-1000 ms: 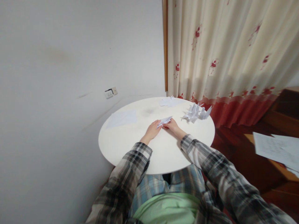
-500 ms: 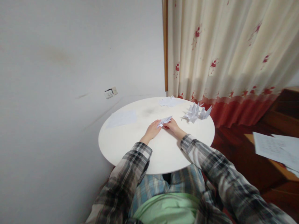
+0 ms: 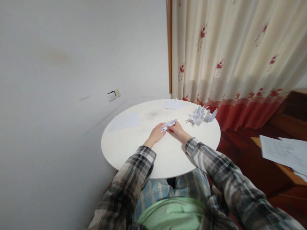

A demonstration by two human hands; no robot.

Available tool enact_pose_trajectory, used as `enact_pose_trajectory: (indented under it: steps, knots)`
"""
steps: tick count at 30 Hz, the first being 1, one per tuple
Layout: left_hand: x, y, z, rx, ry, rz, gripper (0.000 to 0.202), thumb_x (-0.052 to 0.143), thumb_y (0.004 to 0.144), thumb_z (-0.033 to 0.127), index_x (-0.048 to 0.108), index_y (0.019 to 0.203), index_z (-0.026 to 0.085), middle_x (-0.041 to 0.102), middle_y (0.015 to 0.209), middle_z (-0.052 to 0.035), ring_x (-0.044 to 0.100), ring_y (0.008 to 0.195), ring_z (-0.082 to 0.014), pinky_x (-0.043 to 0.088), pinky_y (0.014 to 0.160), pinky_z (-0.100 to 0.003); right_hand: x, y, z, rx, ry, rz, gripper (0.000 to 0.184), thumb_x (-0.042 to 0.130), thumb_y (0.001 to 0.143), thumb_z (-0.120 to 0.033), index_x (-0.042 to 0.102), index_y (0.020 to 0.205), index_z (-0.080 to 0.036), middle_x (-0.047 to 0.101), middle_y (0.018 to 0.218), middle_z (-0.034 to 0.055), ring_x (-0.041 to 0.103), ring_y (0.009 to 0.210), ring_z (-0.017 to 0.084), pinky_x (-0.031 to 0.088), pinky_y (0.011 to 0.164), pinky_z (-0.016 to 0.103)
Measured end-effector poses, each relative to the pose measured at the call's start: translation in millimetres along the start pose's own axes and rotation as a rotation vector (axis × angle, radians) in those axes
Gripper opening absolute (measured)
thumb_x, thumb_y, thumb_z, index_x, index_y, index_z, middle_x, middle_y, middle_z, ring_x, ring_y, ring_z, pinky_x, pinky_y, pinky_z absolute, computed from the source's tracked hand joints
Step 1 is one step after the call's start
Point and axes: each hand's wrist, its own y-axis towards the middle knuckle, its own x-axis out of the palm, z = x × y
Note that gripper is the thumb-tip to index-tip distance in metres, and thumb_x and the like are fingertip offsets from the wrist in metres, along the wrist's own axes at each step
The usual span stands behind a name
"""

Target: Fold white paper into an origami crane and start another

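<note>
A small folded piece of white paper (image 3: 168,124) rests near the middle of the round white table (image 3: 124,150). My left hand (image 3: 156,133) pinches its near left end, fingers curled on the fold. My right hand (image 3: 176,128) grips the same paper from the right, fingers closed under it. Both plaid sleeves reach forward over the table's near edge.
A cluster of folded white paper figures (image 3: 200,115) stands at the table's right. A flat sheet (image 3: 125,121) lies at the left and crumpled paper (image 3: 174,104) at the far edge. Curtain (image 3: 230,57) behind; more sheets (image 3: 283,152) on wooden furniture at right.
</note>
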Motion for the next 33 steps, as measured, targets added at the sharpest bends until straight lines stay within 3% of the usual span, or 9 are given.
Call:
enact_pose_trajectory:
  steps: [15,27,33]
  knots:
    - [12.6,5.3,-17.7,0.088,-0.060,0.065,0.043,0.037,0.081,0.014,0.045,0.124,0.011,0.047,0.130,-0.0108,0.040,0.121,-0.0171,0.028,0.106,-0.034,0.4,2.9,2.5,-0.008,-0.004,-0.043,0.030,0.063,0.052,-0.013,0.044,0.074,-0.017,0.053,0.051,-0.0066,0.047,0.042,0.008,0.038,0.042,0.020]
    - [11.9,7.1,-17.3,0.055,-0.105,0.110,0.040,0.033,0.083,0.013,0.048,0.120,0.010,0.049,0.127,-0.0117,0.041,0.120,-0.0167,0.028,0.106,-0.034,-1.6,0.8,2.1,-0.073,-0.016,-0.134,0.045,0.073,0.049,-0.023,0.048,0.085,-0.015,0.056,0.059,-0.0044,0.049,0.047,0.008,0.039,0.046,0.021]
    - [10.6,5.5,-16.3,0.066,-0.128,0.132,0.040,0.032,0.084,0.014,0.048,0.121,0.013,0.049,0.127,-0.0091,0.041,0.120,-0.0158,0.028,0.106,-0.034,-1.1,5.4,9.4,-0.057,0.006,-0.119,0.038,0.068,0.054,-0.023,0.050,0.085,-0.015,0.058,0.067,-0.0012,0.052,0.053,0.009,0.042,0.050,0.022]
